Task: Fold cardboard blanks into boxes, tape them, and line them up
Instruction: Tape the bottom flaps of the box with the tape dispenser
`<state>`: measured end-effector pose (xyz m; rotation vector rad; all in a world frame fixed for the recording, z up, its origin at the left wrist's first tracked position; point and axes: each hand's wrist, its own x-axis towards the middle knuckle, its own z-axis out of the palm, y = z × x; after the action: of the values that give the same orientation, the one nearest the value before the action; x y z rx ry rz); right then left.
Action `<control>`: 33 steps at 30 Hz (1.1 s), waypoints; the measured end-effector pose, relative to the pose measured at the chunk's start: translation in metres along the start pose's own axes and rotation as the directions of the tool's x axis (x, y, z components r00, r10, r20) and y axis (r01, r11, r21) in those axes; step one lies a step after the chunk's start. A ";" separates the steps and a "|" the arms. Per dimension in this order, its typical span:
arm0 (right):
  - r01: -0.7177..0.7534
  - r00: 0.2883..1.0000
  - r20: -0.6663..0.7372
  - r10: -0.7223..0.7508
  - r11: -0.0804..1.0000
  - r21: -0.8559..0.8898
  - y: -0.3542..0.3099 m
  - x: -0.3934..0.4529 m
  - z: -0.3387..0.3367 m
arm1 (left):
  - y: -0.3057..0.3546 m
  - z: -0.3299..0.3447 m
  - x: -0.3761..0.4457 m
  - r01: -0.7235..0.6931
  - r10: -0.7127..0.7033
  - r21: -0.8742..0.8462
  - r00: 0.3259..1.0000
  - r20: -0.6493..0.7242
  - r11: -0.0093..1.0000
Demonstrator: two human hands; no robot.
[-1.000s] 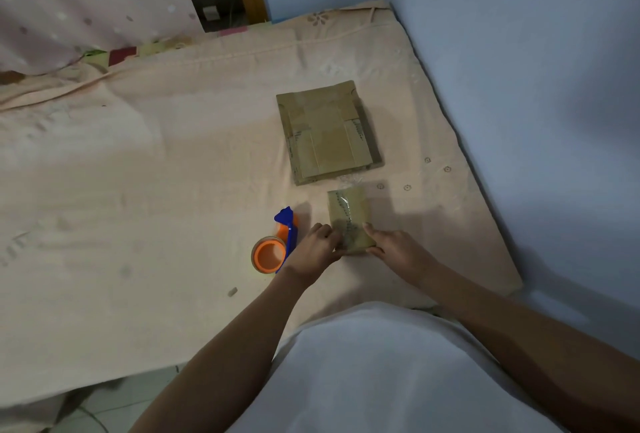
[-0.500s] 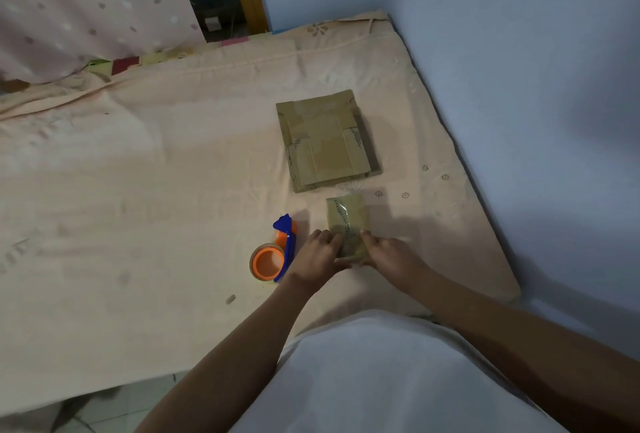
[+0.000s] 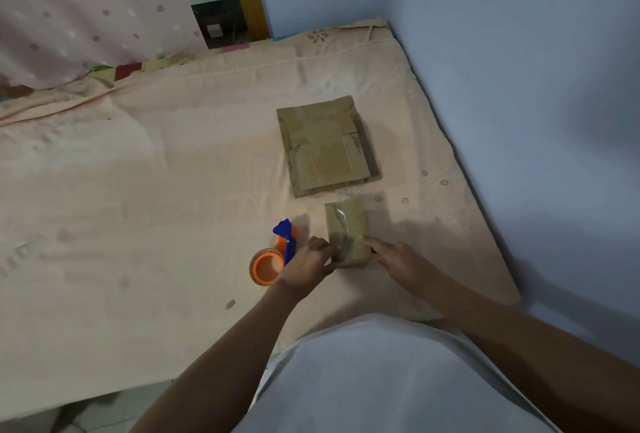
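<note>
While beside the tape dispenser (image 3: 273, 254), both hands on the small box (image 3: 347, 231).

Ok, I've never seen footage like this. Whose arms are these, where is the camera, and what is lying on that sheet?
The camera is worn on a person's head and looks down at their own two bare hands. They work on a bed covered by a peach sheet. The left hand and right hand both touch a small taped cardboard box. Beside the left hand lies an orange and blue tape dispenser. Farther off lies a stack of flat cardboard blanks.
</note>
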<state>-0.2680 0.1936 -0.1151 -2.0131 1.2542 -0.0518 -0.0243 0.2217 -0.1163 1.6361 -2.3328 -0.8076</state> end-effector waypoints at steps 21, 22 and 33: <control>0.083 0.992 0.114 -0.060 0.974 -0.209 -0.026 0.036 -0.020 | 0.009 -0.015 0.032 0.022 -0.083 0.256 0.969 0.231 0.966; 0.091 0.990 0.122 -0.067 0.974 -0.205 -0.024 0.036 -0.021 | 0.007 -0.014 0.031 0.008 -0.072 0.265 0.970 0.233 0.964; 0.141 0.981 0.158 -0.115 0.977 -0.162 0.000 0.038 -0.043 | -0.014 -0.016 0.038 -0.063 -0.028 0.291 0.955 0.296 0.955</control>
<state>-0.2660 0.1391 -0.0971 -2.2017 1.0657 0.1466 -0.0202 0.1788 -0.1167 1.7027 -2.7937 -0.7763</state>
